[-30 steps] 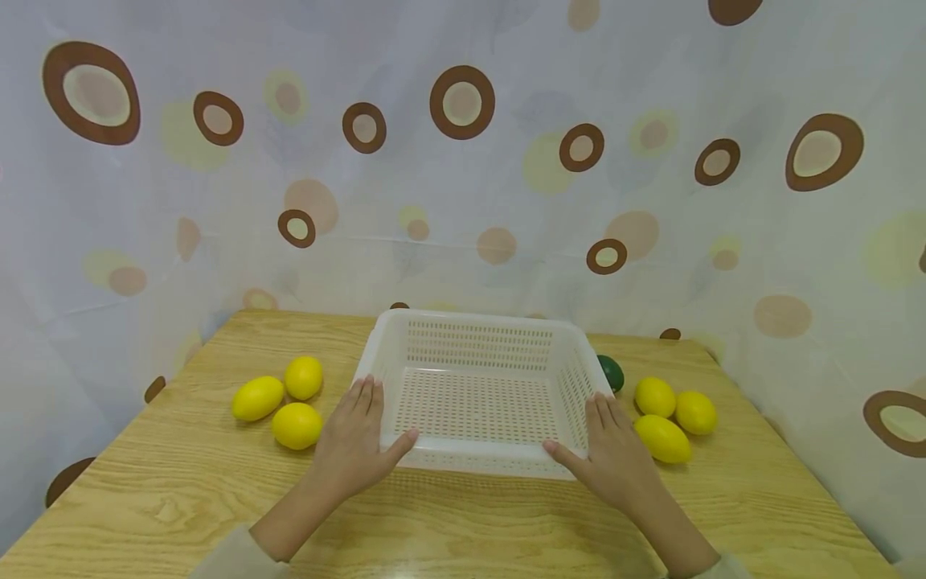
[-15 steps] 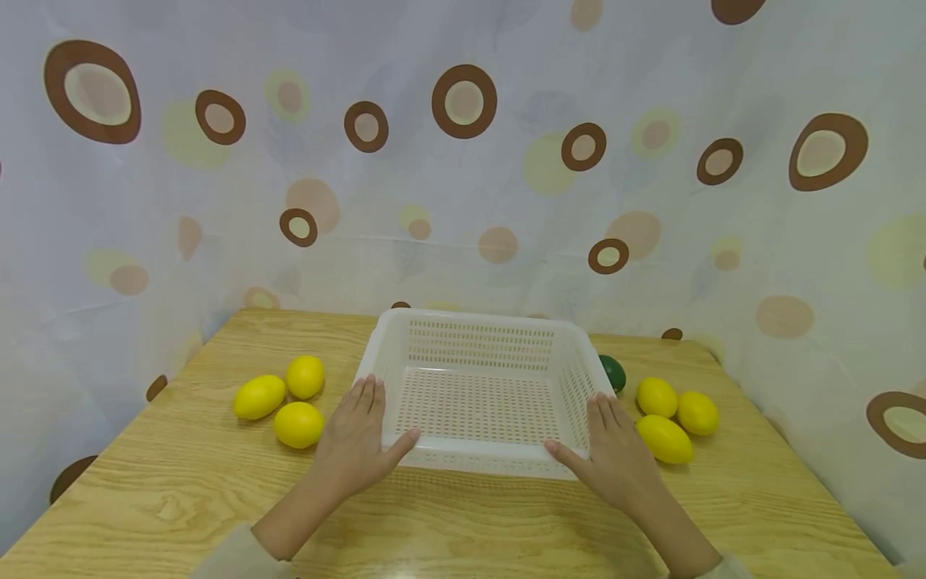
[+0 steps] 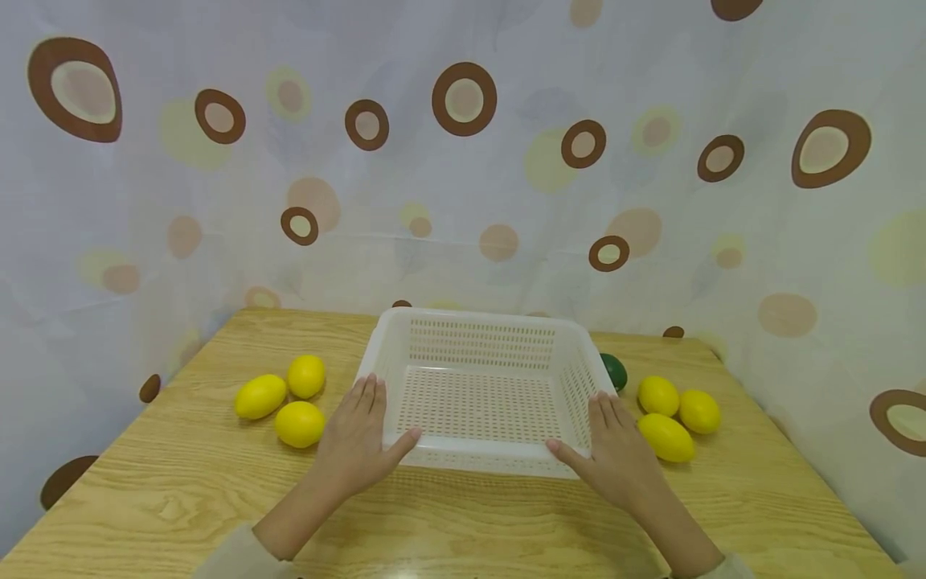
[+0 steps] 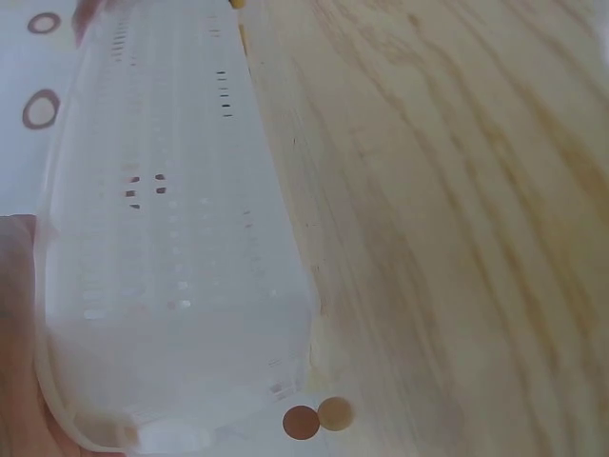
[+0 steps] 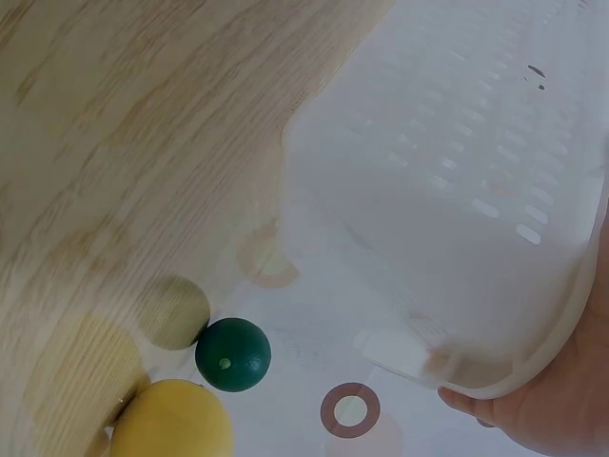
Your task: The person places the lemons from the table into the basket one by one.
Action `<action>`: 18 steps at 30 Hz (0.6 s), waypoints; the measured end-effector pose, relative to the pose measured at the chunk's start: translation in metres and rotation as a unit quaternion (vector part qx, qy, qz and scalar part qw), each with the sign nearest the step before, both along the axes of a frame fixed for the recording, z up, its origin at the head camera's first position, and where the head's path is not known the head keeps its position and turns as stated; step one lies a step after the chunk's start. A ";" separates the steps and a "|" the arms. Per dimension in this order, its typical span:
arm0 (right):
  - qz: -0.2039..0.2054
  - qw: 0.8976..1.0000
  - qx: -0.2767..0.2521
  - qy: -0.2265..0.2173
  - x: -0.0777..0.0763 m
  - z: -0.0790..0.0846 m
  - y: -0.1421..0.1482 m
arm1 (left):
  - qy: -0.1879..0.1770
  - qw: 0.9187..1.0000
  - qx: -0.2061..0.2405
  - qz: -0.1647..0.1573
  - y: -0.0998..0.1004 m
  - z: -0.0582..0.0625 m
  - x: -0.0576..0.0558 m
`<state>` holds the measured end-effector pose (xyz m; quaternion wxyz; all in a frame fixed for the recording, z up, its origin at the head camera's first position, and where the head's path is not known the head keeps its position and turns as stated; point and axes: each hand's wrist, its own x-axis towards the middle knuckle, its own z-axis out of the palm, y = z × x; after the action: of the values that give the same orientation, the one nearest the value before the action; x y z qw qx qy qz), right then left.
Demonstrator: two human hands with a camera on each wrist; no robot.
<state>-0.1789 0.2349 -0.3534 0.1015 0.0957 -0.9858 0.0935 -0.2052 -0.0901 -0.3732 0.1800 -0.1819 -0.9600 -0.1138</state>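
A white perforated plastic basket (image 3: 481,406) sits mid-table, with nothing inside. On its front left corner rests my left hand (image 3: 354,442), fingers straight along the side rim and thumb on the front rim. Mirroring it, my right hand (image 3: 615,454) lies over the front right corner. In the wrist views, the left hand (image 4: 17,352) and right hand (image 5: 552,405) touch the basket's rim; the undersides of the fingers are mostly hidden. Nearest my left hand is a yellow lemon (image 3: 300,425); another lemon (image 3: 665,438) lies just beyond my right.
Two more lemons, one oblong (image 3: 260,396) and one rounder (image 3: 306,376), lie at left. On the right are two lemons (image 3: 658,396) and a dark green lime-like fruit (image 5: 233,354), partly behind the basket in the head view. A patterned curtain (image 3: 463,201) borders the wooden table (image 3: 463,531).
Both hands and the basket keep their places; the head view has only shifted very slightly.
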 end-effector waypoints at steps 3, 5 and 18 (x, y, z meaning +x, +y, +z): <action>0.000 1.000 0.001 -0.001 -0.001 -0.001 0.000 | 0.001 1.000 0.000 0.000 0.000 0.000 0.000; 0.001 1.000 0.002 0.002 -0.002 -0.001 0.001 | 0.000 1.000 0.000 0.000 -0.001 0.000 0.000; -0.001 1.000 0.010 0.004 0.002 0.001 -0.001 | -0.002 1.000 0.004 0.002 -0.001 0.000 0.002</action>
<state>-0.1771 0.2338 -0.3520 0.1048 0.0962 -0.9863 0.0831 -0.2030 -0.0909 -0.3730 0.1788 -0.1795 -0.9602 -0.1175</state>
